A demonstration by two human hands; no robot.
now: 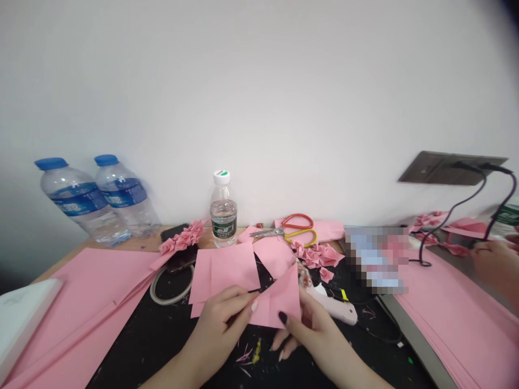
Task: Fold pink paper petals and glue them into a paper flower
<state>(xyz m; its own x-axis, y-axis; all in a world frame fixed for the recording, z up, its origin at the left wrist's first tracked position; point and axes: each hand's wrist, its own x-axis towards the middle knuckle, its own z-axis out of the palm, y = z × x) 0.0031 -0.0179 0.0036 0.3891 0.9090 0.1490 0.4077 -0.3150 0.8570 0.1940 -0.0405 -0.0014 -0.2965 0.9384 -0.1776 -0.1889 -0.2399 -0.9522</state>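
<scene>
Between my two hands is a square of pink paper [279,305], creased and lifted at one corner. My left hand [225,324] pinches its left edge between thumb and fingers. On the right side, my right hand [312,329] grips the sheet, its dark-nailed thumb on top and fingers underneath. Behind the left hand lie more pink paper squares [233,267]. Just past the right hand is a pale glue gun [334,307], its front partly hidden. Folded pink paper flowers [318,255] sit beyond it, near scissors [284,232] with one red and one yellow handle loop.
Large pink sheets [101,281] lie left, and another stack [458,313] lies right. Two big water bottles [81,200] and a small bottle [223,216] stand by the wall. A tape ring [172,300] is left of centre. Another person's hand [497,265] is at far right, near cables.
</scene>
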